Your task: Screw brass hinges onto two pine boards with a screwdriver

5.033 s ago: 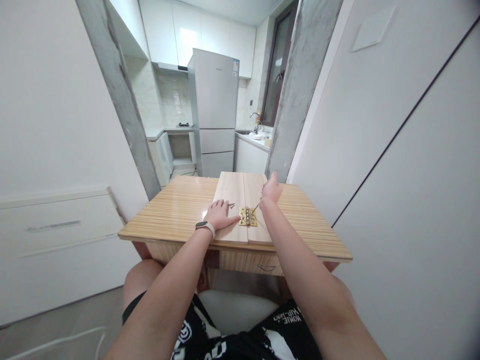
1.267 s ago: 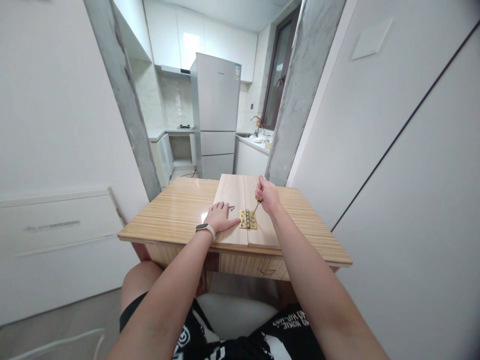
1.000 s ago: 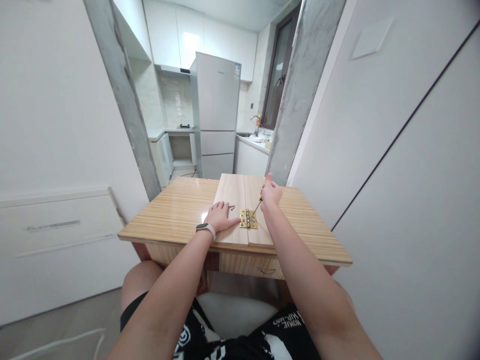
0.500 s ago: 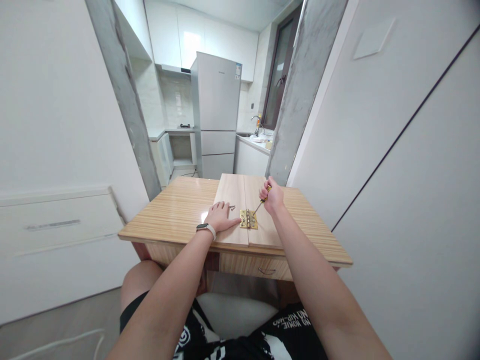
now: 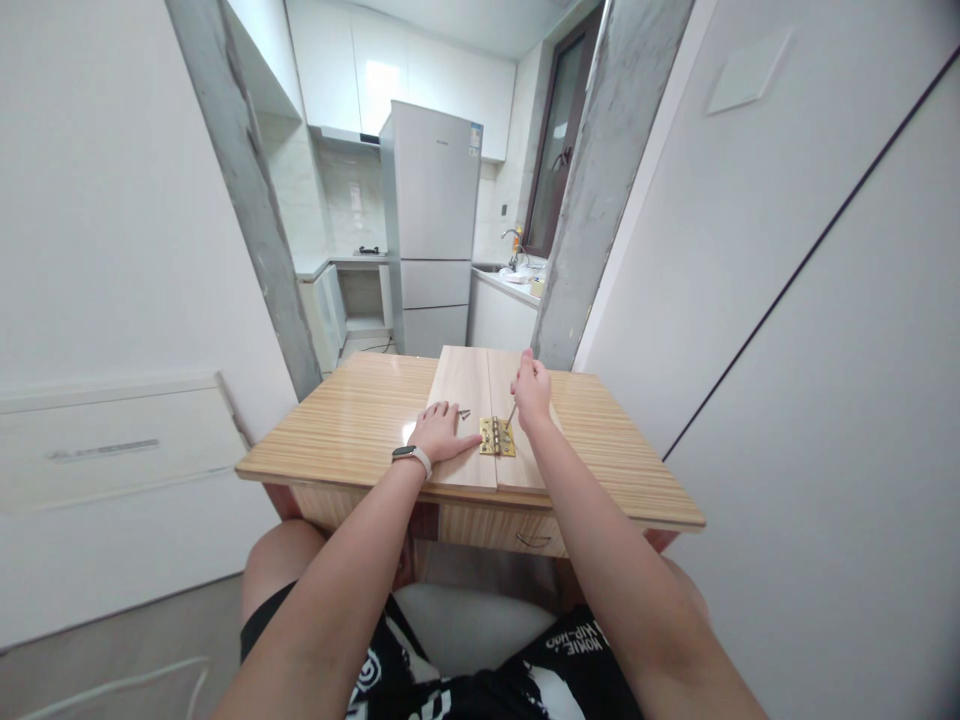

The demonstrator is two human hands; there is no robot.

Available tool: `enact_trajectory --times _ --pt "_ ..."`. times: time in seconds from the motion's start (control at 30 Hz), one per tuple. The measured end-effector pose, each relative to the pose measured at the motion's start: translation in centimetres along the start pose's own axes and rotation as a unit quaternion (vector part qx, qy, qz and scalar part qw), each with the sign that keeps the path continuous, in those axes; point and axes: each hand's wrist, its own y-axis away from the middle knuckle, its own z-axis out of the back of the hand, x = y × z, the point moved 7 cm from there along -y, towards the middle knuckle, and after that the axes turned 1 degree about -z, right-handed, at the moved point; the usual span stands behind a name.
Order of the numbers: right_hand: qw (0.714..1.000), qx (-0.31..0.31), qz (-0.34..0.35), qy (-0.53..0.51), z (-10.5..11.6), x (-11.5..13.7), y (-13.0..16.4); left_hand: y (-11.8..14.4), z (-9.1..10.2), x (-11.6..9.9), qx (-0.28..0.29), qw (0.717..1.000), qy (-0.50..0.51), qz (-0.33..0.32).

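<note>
Between your right hand's [image 5: 531,388] closed fingers the screwdriver [image 5: 511,412] tilts onto the brass hinge [image 5: 497,437] astride the two boards [image 5: 469,385], beside your flat, empty left hand [image 5: 439,432], so a slanted tip could slip and gouge wood.

Striped wooden table [image 5: 352,420]: two pale boards [image 5: 480,395], loose screws [image 5: 463,412].

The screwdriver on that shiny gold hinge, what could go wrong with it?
The screwdriver leans at a slant in the right hand, so its tip might slip off the hinge and scratch the boards. The left hand lies flat with a fingertip right beside the hinge, so a slip could poke it. The loose screws by those fingers could get knocked away.
</note>
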Motion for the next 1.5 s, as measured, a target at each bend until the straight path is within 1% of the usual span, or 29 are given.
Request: enact_trajectory --times 0.03,0.07,0.1,0.13,0.17,0.23,0.3,0.37,0.43,0.5,0.57,0.67,0.73,0.77,0.87,1.0,1.1,1.17,1.23,1.3,1.4,1.5 --pt "0.997 -0.014 0.035 0.06 0.4 0.6 0.1 0.0 0.0 0.0 -0.001 1.0 0.0 -0.001" --pt "0.988 -0.028 0.076 0.131 0.7 1.4 0.2 0.0 0.0 0.0 -0.002 1.0 0.001 -0.002" --pt "0.971 -0.039 0.112 0.205 1.0 2.1 0.4 0.0 0.0 0.0 -0.002 1.0 0.001 -0.003" --pt "0.951 -0.04 0.132 0.278 1.3 2.7 0.4 0.0 -0.1 0.0 -0.002 1.0 0.0 -0.003" --pt "0.928 -0.04 0.134 0.346 1.6 3.0 0.4 0.0 -0.1 0.0 -0.003 1.0 -0.001 -0.003" --pt "0.881 -0.024 0.11 0.46 2.3 3.4 0.2 0.0 -0.1 0.0 -0.003 1.0 -0.003 -0.004" --pt "0.833 -0.001 0.086 0.546 2.9 4.0 -0.2 0.0 0.0 0.0 -0.004 1.0 -0.003 -0.006" --pt "0.788 0.043 0.077 0.609 3.1 4.5 -0.7 0.1 0.0 0.0 -0.006 1.0 -0.001 -0.008" --pt "0.75 0.083 0.068 0.653 3.1 5.0 -1.2 0.1 0.1 0.0 -0.01 1.0 -0.001 -0.009" --pt "0.727 0.123 0.051 0.674 2.9 5.3 -1.7 0.1 0.1 0.0 -0.013 1.0 -0.002 -0.008" --pt "0.717 0.186 0.031 0.671 2.4 5.2 -1.9 0.1 0.2 0.0 -0.015 1.0 -0.002 -0.008" --pt "0.72 0.27 0.018 0.639 1.7 5.1 -1.6 0.1 0.2 0.0 -0.015 1.0 0.0 -0.009" --pt "0.723 0.303 0.023 0.621 1.6 5.2 -1.5 0.0 0.1 0.0 -0.014 1.0 0.001 -0.009" --pt "0.72 0.313 0.027 0.619 1.6 5.3 -1.5 0.0 0.1 0.0 -0.013 1.0 0.001 -0.009" --pt "0.695 0.34 0.045 0.632 2.0 5.5 -1.6 -0.1 -0.1 0.1 -0.012 1.0 0.002 -0.01" --pt "0.677 0.357 0.044 0.642 2.4 5.4 -1.7 -0.2 -0.3 0.3 -0.01 1.0 0.001 -0.008" --pt "0.656 0.338 0.025 0.675 2.8 5.0 -1.9 -0.2 -0.4 0.3 -0.01 1.0 0.0 -0.006" --pt "0.647 0.329 0.008 0.688 2.9 4.7 -2.0 -0.2 -0.4 0.3 -0.011 1.0 -0.001 -0.007" --pt "0.647 0.336 0.003 0.685 2.8 4.4 -2.1 -0.2 -0.4 0.3 -0.011 1.0 0.0 -0.007" --pt "0.652 0.345 0.015 0.675 2.4 4.3 -2.1 -0.2 -0.4 0.3 -0.011 1.0 0.002 -0.007" --pt "0.66 0.35 0.04 0.663 1.8 4.7 -1.9 -0.2 -0.3 0.2 -0.013 1.0 0.003 -0.009" --pt "0.664 0.352 0.046 0.658 1.5 5.3 -1.6 -0.1 -0.3 0.2 -0.013 1.0 0.004 -0.009"
